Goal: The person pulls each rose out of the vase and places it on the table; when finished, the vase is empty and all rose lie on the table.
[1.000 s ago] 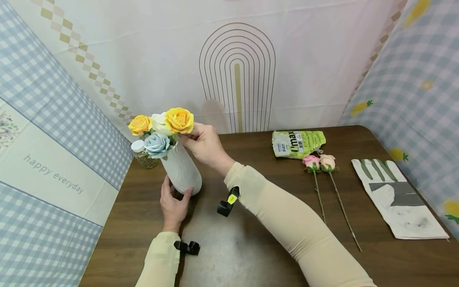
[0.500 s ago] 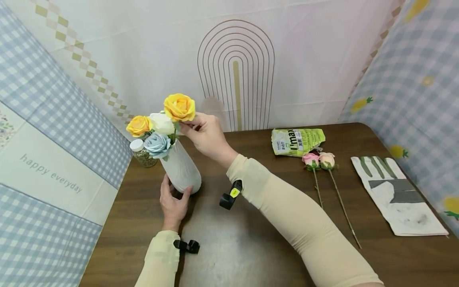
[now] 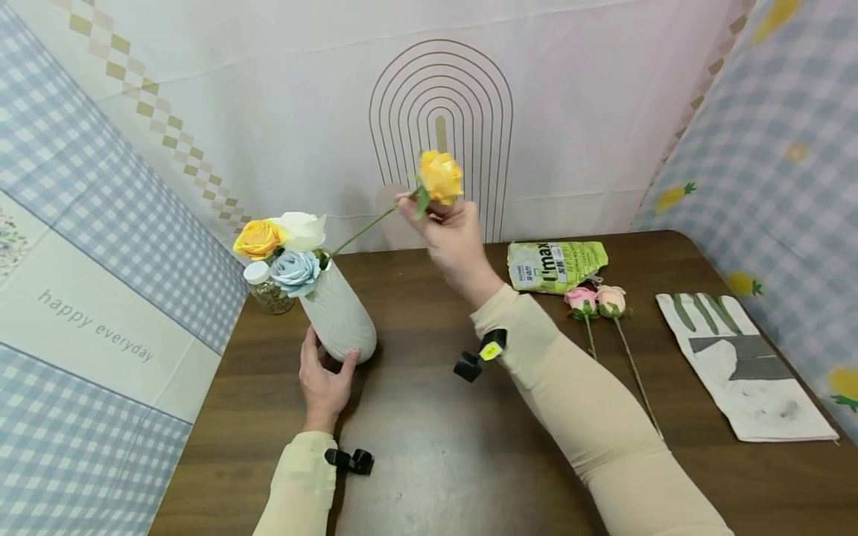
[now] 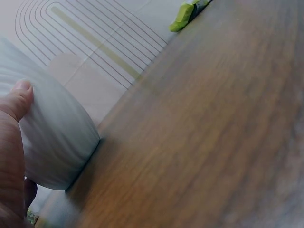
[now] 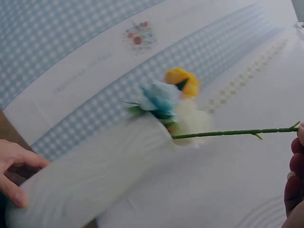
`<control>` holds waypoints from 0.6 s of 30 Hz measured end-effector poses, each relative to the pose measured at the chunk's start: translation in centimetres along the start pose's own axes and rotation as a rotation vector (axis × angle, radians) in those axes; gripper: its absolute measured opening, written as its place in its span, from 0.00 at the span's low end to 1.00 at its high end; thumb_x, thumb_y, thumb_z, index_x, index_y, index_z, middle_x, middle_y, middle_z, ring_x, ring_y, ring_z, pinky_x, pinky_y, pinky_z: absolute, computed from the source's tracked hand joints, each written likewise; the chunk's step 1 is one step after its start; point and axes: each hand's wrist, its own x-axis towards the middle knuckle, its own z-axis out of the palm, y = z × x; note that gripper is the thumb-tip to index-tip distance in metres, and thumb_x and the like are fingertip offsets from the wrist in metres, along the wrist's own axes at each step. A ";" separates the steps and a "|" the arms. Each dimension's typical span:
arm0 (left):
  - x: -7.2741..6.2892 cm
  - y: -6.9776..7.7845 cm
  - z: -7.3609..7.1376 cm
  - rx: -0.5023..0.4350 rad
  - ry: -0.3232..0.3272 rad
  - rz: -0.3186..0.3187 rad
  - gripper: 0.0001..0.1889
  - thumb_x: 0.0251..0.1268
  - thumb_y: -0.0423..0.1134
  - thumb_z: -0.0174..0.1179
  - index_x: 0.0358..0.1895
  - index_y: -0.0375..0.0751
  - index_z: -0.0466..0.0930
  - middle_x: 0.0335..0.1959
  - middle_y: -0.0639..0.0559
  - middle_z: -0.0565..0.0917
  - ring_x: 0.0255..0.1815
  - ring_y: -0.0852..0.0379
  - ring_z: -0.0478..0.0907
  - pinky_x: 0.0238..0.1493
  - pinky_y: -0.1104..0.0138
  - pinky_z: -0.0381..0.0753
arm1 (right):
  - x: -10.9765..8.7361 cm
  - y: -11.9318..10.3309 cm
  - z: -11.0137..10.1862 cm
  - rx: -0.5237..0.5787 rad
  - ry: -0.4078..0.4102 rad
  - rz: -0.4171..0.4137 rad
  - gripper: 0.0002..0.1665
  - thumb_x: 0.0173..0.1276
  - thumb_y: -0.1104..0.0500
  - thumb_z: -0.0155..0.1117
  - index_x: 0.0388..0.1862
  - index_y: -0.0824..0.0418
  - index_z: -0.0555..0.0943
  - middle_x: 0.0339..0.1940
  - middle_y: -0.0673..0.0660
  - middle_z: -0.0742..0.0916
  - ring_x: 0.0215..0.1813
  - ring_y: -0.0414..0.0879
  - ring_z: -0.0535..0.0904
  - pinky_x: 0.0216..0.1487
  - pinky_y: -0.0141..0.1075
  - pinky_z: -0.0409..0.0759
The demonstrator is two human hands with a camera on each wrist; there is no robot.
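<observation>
Yellow rose (image 3: 440, 176): orange-yellow bloom, thin green stem; right hand (image 3: 453, 238) pinching it below the bloom, stem tip resting in white ribbed vase (image 3: 340, 316) at 8 o'clock. Left hand (image 3: 323, 383) cupping vase base.

Both arms wear snug, cream-beige sleeves (image 3: 576, 394) that run down to the wrists and leave the hands bare. A small black clip-like device (image 3: 350, 461) is strapped at the left wrist, and another black one with a yellow label (image 3: 479, 358) sits at the right wrist.
</observation>
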 end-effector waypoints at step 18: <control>-0.1 0.2 -0.1 -0.017 0.001 0.014 0.46 0.50 0.39 0.73 0.74 0.43 0.59 0.62 0.39 0.72 0.56 0.43 0.73 0.44 0.49 0.76 | -5.8 -2.2 -16.0 0.050 0.139 0.262 0.10 0.70 0.61 0.59 0.43 0.68 0.82 0.37 0.59 0.89 0.32 0.45 0.85 0.31 0.30 0.79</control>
